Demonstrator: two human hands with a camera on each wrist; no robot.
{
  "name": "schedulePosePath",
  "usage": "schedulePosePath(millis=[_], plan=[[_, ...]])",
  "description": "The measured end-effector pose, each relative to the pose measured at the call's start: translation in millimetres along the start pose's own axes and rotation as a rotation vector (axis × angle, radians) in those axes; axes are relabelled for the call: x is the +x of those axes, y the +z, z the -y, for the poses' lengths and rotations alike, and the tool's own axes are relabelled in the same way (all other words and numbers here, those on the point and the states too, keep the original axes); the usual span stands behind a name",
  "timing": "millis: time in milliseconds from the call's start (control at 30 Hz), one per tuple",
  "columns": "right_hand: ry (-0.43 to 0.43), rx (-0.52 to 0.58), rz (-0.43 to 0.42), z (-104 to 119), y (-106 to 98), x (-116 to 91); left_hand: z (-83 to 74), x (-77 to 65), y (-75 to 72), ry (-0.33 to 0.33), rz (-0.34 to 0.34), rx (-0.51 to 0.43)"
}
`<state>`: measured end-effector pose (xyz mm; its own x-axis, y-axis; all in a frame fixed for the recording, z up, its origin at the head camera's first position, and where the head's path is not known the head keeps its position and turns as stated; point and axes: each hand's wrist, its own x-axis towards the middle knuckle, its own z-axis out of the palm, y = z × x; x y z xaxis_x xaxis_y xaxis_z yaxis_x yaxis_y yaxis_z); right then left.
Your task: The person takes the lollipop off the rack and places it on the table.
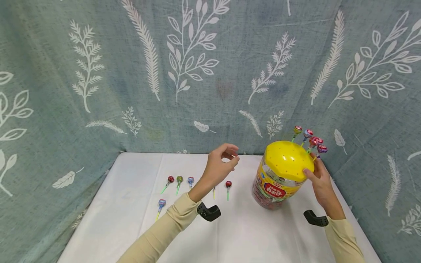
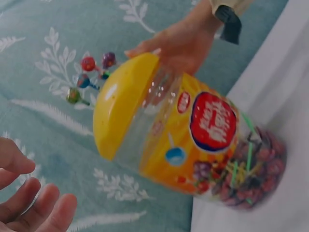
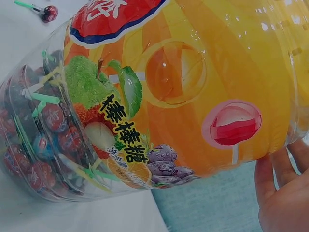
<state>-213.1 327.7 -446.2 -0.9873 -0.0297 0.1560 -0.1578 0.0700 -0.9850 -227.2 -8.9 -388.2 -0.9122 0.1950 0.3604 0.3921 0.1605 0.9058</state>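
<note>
My right hand (image 1: pixel 321 184) grips the yellow lid (image 1: pixel 284 159) of a clear plastic candy jar (image 1: pixel 274 191) at its right edge, thumb on the near side. Several wrapped lollipops (image 1: pixel 315 141) stand by their sticks in the lid's far right part. More lollipops (image 3: pixel 53 116) fill the jar's lower part, behind the clear wall below the yellow label (image 3: pixel 193 87). Left of the jar, my left hand (image 1: pixel 218 166) is in the air, fingers loosely bent and apart from the thumb, with nothing between them. In the left wrist view its fingertips (image 2: pixel 60 208) are away from the lid.
Loose lollipops lie on the white table (image 1: pixel 131 182) left of the jar: a red one (image 1: pixel 228 184), a green one (image 1: pixel 179 179), a dark red one (image 1: pixel 170 179) and a blue one (image 1: pixel 162 204) nearer me. My left forearm partly covers others. A leaf-patterned curtain (image 1: pixel 230 73) surrounds the table.
</note>
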Motion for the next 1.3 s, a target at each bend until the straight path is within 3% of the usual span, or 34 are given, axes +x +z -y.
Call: schedulePosePath(millis=[433, 800, 1067, 1300], plan=[[-0.012, -0.023, 0.004, 1, -2, 3, -20.4, 25.7, 37.1, 0.083, 0.042, -0.020], [0.014, -0.017, 0.018, 3, -1, 0, -34.4, 47.0, 78.7, 0.158, 0.095, -0.023], [0.033, -0.109, 0.013, 1, -5, 1, -43.4, 63.3, 110.3, 0.186, 0.089, -0.019], [0.047, -0.114, 0.024, 3, -5, 4, -46.7, 73.2, 133.7, 0.191, 0.112, -0.010]])
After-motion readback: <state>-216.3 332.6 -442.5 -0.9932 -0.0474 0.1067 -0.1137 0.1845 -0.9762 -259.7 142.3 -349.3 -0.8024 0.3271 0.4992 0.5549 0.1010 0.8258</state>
